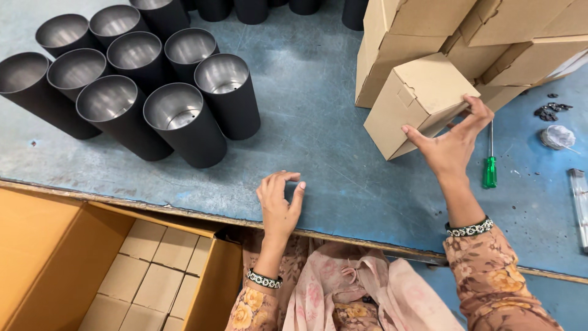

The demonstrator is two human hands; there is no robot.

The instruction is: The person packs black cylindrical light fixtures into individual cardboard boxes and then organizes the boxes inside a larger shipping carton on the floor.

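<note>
My right hand [452, 144] grips the near edge of a small closed cardboard box [414, 98], tilted at the foot of a stack of similar boxes [429, 30]. Thumb and fingers clamp the box's lower side. My left hand [278, 202] rests on the blue table [324, 122] near its front edge, fingers curled loosely, holding nothing. Several black cylinders with shiny metal insides [184, 122] stand grouped at the left, apart from both hands.
A large open carton [211, 288] below the table's front edge holds rows of small closed boxes [159, 270]. A green-handled screwdriver [489, 165] lies right of my right hand. Small dark parts [549, 111], a crumpled white wad [556, 136] and a clear strip [579, 205] lie at the far right.
</note>
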